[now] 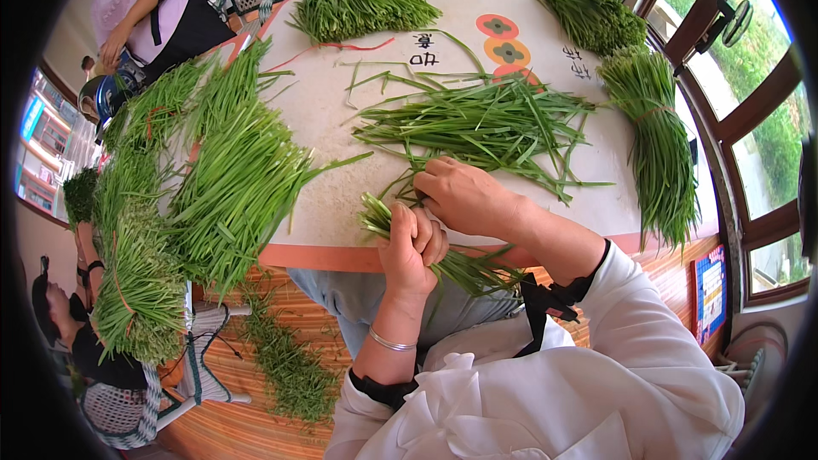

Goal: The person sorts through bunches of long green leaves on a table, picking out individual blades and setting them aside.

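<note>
My left hand [412, 246] is closed around a small bunch of green garlic chives [377, 214]; their pale cut ends stick out at the left and the leaves trail to the lower right. Just above it my right hand [466, 195] has its fingers curled at the near edge of a loose pile of chives [473, 128]; whether they pinch a stalk is hidden. Left of my hands lies a large heap of chives [236, 185] with its ends lined up.
The white table [332, 204] has a salmon-coloured border. More chive bundles lie at the far side [367, 9], far right [594, 16] and right [658, 140], others along the left. Co-workers are at the far edge and on the left. Trimmings [291, 364] cover part of the floor.
</note>
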Available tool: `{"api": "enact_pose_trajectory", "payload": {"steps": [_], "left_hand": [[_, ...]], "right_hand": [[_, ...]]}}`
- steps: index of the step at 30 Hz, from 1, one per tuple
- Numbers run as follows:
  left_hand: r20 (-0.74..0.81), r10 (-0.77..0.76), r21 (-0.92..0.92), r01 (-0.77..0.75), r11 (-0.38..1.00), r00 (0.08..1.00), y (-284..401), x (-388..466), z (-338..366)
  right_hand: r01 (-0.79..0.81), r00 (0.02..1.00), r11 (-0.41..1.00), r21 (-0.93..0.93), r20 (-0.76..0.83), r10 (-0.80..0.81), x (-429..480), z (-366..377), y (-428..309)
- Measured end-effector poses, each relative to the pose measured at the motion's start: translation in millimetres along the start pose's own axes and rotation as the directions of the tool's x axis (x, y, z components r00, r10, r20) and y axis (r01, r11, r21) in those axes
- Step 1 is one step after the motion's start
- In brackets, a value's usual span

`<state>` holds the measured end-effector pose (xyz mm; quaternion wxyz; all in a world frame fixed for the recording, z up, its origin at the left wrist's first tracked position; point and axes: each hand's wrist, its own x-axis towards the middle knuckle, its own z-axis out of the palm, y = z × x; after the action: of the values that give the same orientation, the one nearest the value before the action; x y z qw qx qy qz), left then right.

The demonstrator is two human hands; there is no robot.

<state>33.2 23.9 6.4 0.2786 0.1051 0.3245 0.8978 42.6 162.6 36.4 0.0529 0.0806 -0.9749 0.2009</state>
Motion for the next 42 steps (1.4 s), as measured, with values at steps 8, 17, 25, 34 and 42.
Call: {"api": "enact_pose_trajectory", "payload": {"steps": [8, 17, 25, 34, 42], "left_hand": [[-0.063, -0.1, 0.007, 0.1, 0.995, 0.993, 4, 3, 3], [0.052, -0.264, 0.095, 0.258, 0.961, 0.963, 8, 7, 1], [-0.061, -0.196, -0.03, 0.194, 0.98, 0.979, 5, 10, -1], [-0.082, -0.171, 0.004, 0.172, 0.985, 0.982, 10, 8, 6], [-0.024, -0.089, 0.109, 0.091, 0.99, 0.996, 3, 3, 0]], "right_hand": [[-0.001, 0.851, 0.397, 0.918, -0.208, 0.483, -18, -29, 4], [0.372, 0.901, -0.274, 0.887, -0.275, 0.335, -25, -15, 13], [0.035, 0.999, 0.084, 0.996, -0.037, 0.026, -38, -29, 4], [-0.052, 0.954, 0.028, 0.998, 0.042, 0.296, -43, -45, 21], [-0.439, 0.889, 0.551, 0.71, 0.431, 0.154, -41, -53, 18]]}}
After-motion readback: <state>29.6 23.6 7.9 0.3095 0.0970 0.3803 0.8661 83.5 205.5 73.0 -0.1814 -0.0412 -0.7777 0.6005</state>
